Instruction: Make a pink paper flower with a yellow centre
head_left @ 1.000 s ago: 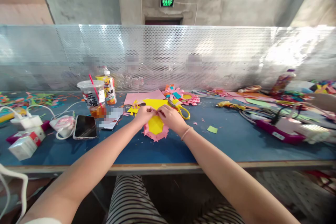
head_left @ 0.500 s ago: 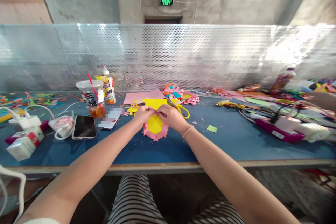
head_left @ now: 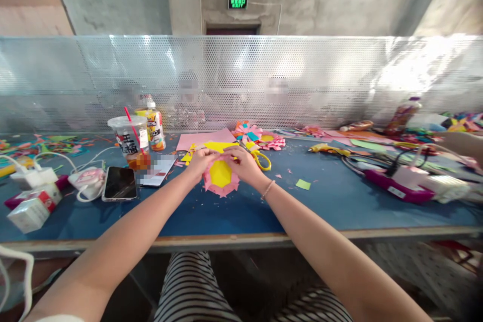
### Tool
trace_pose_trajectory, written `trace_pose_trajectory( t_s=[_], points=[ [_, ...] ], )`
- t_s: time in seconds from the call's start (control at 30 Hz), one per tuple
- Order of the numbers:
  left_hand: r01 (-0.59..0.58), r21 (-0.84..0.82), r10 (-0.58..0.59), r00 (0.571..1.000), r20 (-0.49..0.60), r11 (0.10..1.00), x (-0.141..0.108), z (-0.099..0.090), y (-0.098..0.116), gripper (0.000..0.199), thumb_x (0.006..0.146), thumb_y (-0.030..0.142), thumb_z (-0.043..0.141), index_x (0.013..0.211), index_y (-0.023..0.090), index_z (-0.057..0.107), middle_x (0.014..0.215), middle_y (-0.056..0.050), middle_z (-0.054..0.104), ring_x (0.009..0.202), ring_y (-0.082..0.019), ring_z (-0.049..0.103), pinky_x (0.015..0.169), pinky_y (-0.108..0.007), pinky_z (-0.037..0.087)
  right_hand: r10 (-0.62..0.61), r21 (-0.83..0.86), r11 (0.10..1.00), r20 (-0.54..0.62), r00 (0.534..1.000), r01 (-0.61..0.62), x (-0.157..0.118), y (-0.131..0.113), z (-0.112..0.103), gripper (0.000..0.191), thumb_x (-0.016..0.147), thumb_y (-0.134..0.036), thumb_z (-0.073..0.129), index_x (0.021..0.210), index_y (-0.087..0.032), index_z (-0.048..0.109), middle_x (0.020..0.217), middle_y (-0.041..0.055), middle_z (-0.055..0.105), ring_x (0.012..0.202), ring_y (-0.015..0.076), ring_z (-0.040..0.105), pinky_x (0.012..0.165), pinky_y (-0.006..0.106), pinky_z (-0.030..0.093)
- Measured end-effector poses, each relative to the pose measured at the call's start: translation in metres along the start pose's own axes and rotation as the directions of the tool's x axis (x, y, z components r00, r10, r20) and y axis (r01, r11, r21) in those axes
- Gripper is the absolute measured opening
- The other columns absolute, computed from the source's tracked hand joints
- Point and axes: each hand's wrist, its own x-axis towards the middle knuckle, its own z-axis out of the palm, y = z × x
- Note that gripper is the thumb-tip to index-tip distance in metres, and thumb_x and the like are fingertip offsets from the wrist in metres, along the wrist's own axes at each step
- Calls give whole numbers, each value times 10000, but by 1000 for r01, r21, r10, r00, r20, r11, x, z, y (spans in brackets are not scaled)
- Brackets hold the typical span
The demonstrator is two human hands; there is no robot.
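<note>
A paper flower (head_left: pixel 221 175) with a yellow centre and pink pointed petals is held up just over the blue table. My left hand (head_left: pixel 202 162) pinches its upper left edge. At the upper right edge, the closed fingers of my right hand (head_left: pixel 243 163) grip the petals. The fingertips hide part of the flower's far rim. Right behind my hands lie a yellow paper sheet (head_left: pixel 217 146) and a pink paper sheet (head_left: pixel 206 137). Yellow-handled scissors (head_left: pixel 262 159) rest beside my right hand, partly covered by it.
To the left stand a drink cup (head_left: pixel 130 141), a juice bottle (head_left: pixel 155 128) and a phone (head_left: pixel 119 183). Finished-looking pink flowers (head_left: pixel 247 133) lie at the back. A purple power strip (head_left: pixel 396 188) with cables and a yellow glue gun (head_left: pixel 328 149) are on the right. A perforated metal screen (head_left: pixel 320 75) borders the table.
Both hands have shifted slightly along the flower's far edge, the left one's fingers now lower on its left side. The flower has tilted a little and stays held.
</note>
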Motion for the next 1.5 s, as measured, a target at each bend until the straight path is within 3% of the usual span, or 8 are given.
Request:
trace_pose_trajectory(
  t_s=[0.17,0.3,0.43,0.57,0.83,1.0,1.23,1.5],
  points=[
    [-112,164,107,994,40,980,-3,2,3,196,616,303,619,700,127,607,667,-22,613,636,-127,555,628,-249,423,217,149,967,-51,975,-207,2,9,3,157,736,-234,522,855,-157,589,842,55,625,743,138,598,676,280,490],
    [-240,363,218,971,101,900,-7,3,9,196,677,325,562,691,135,608,653,-18,597,620,-126,530,570,-228,394,248,168,957,-61,967,-235,3,15,4,124,702,-269,559,758,-160,571,737,27,613,695,134,583,652,265,471],
    [-304,426,265,953,150,852,-11,4,14,187,706,303,533,729,139,620,668,-20,603,624,-127,525,573,-227,390,235,107,968,-45,971,-229,3,9,1,126,686,-278,565,730,-160,579,635,-5,557,590,107,517,553,228,421],
    [-318,419,269,947,173,850,-11,5,14,208,715,328,537,757,144,624,700,-26,616,658,-137,543,603,-236,407,220,58,974,9,975,-220,3,-1,-3,152,702,-293,538,657,-158,591,554,-23,502,522,89,444,500,215,364],
    [-191,248,162,978,132,950,-6,4,5,169,652,283,602,736,138,580,711,-25,610,675,-139,564,640,-249,426,327,153,937,-64,943,-315,5,8,-5,169,675,-298,549,610,-142,561,548,-18,504,513,89,443,495,221,352],
    [-177,274,154,983,102,945,-5,3,1,135,641,273,590,645,147,543,590,24,536,589,-113,513,571,-225,386,266,63,963,-41,963,-263,4,8,-6,105,687,-246,538,651,-151,565,601,-1,549,562,112,498,542,242,403],
    [-200,300,174,979,109,933,-11,8,10,86,618,221,546,598,151,499,544,35,484,545,-105,474,537,-221,356,-35,-138,990,-68,997,25,2,1,-6,100,752,-187,508,791,-175,600,809,50,597,775,150,548,708,282,447],
    [-245,390,227,970,91,887,-15,12,14,79,633,225,531,643,147,531,598,15,526,594,-116,488,562,-226,360,-47,-211,977,-98,994,26,1,-3,-8,111,748,-147,500,732,-182,604,742,36,606,723,148,562,682,266,450]
  ],
)
